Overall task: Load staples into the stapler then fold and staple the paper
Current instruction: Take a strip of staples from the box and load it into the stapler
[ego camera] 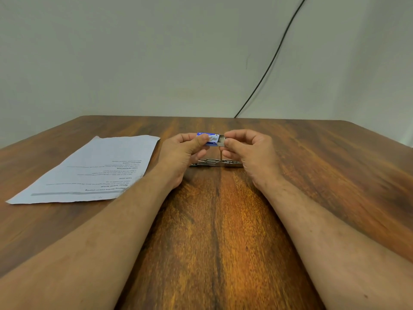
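Staple box point(209, 138) was held above the counter point(223, 220): left hand point(185, 151) pinched its blue sleeve, right hand point(248, 151) pinched the tray end. Stapler point(215, 163) lay open beneath; paper point(93, 168) lay flat at left.

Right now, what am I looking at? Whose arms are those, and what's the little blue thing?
There is no machine here, just a person. The one picture comes from a camera on their head, looking down, so you see their own two arms. The left hand holds a small blue staple box. The right hand pinches the grey inner tray sticking out of it. Below the hands, a metal stapler lies opened out on the wooden table. A printed paper lies flat to the left.
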